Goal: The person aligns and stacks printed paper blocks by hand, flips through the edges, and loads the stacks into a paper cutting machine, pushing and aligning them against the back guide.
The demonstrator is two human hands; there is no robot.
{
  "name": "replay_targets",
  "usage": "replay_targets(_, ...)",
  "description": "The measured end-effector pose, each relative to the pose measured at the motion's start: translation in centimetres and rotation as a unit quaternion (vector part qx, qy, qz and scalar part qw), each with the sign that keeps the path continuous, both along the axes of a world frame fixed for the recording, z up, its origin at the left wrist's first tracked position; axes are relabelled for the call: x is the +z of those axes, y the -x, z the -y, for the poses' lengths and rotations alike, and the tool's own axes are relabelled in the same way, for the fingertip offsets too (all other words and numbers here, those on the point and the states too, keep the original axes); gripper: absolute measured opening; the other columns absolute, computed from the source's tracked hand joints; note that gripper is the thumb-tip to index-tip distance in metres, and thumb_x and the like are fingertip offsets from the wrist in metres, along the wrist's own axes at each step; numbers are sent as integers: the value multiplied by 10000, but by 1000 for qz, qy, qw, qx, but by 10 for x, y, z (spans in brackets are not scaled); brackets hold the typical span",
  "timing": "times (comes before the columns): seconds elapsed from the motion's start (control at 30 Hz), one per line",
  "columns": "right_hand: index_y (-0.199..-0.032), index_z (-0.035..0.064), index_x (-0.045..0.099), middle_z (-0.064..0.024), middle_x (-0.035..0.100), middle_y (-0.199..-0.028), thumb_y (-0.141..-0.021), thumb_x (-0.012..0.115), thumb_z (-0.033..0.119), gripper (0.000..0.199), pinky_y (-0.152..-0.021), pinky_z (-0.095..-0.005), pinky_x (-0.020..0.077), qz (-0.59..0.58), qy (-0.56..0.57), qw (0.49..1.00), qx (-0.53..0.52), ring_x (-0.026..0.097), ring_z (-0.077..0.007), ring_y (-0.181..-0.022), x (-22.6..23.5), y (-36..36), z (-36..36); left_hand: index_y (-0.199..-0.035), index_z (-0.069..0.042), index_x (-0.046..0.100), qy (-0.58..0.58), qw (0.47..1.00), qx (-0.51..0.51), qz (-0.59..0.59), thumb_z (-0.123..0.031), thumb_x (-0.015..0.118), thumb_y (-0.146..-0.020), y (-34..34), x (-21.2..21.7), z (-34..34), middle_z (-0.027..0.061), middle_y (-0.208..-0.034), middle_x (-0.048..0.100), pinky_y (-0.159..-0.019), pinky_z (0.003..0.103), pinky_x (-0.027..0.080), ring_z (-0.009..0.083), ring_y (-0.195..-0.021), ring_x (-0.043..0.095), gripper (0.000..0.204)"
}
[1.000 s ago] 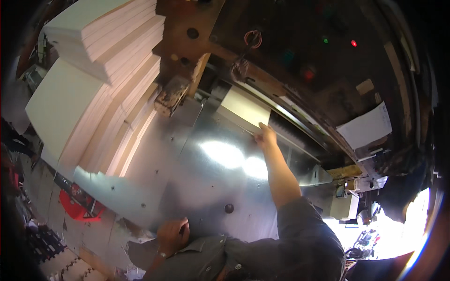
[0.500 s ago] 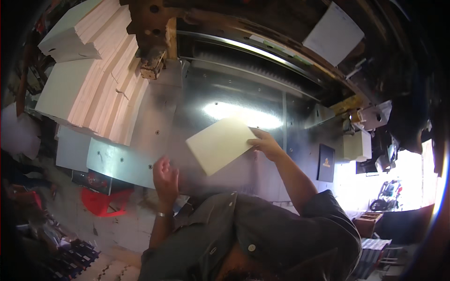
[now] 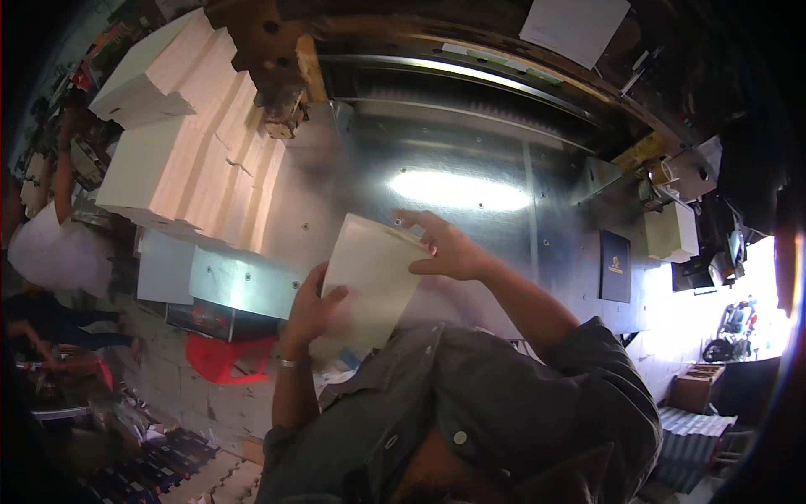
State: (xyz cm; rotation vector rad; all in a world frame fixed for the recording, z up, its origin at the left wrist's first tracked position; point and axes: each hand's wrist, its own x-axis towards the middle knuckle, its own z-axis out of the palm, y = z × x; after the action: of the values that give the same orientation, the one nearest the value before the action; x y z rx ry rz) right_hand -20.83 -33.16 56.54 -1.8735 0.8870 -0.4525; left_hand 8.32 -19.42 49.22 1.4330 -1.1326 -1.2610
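A cream-white block of paper (image 3: 374,273), like an unbound book block, is tilted in front of my chest above the near edge of the metal worktable (image 3: 428,151). My left hand (image 3: 312,311) grips its left side, thumb lying on the top face and the other fingers partly hidden along the edge. At the block's upper right edge is my right hand (image 3: 449,248), its fingers spread and the thumb close to the paper. Whether it still touches the block I cannot tell.
Tall stacks of paper blocks (image 3: 180,155) stand at the left of the table. A dark-covered book (image 3: 614,265) and a pale block (image 3: 672,231) are at the right. Machine housing (image 3: 470,42) spans the back. A red stool (image 3: 227,359) stands below left; another person (image 3: 63,252) is far left.
The paper block has come left and nearer to me and turned more upright. My left hand, empty before, now grips it; my right hand's fingers have spread from their pinch.
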Motion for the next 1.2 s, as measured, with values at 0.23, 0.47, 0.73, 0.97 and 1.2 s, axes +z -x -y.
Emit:
replay_targets(0.23,-1233,61,616,-148,698,-1081,-678,890,207,635,-905,-434,562,-65,92,993,-28,695,-322,-1003,-20,42,-29,-1365,-25,579,264,856,-116,429,-578,797,-788,32,115,28,154,-1116,627,-927,484,490,389,-1038,614,829)
replay_targets(0.47,-1165,64,622,-151,692,-1079,-723,875,226,534,-926,-465,539,-103,223,966,-78,680,-380,-1041,-82,62,-67,-1377,-84,589,303,794,-218,480,-503,820,-747,55,94,39,91,-1161,628,-1002,453,480,301,-1111,603,791)
replay_targets(0.73,-1237,-11,686,-69,735,-1158,-945,634,73,308,-1004,-340,503,112,-207,971,-43,657,-138,-1073,-72,94,-40,-1469,-111,584,296,798,-193,489,-309,835,-785,70,70,9,77,-1505,567,-1234,588,313,327,-1446,472,754)
replay_targets(0.97,-1238,40,706,-69,736,-1134,-923,729,117,325,-970,-355,518,-26,-95,995,27,672,-169,-1059,-10,53,-16,-1446,-113,608,274,809,-135,502,-229,793,-846,82,56,-9,82,-1556,534,-1245,619,274,337,-1494,429,639)
replay_targets(1.2,-1300,67,675,-134,712,-1196,-812,846,157,525,-967,-389,535,-40,279,955,-89,681,-261,-1089,26,28,-18,-1403,-154,647,280,817,-100,494,-233,797,-847,86,49,-17,69,-1538,553,-1239,681,228,346,-1506,411,581)
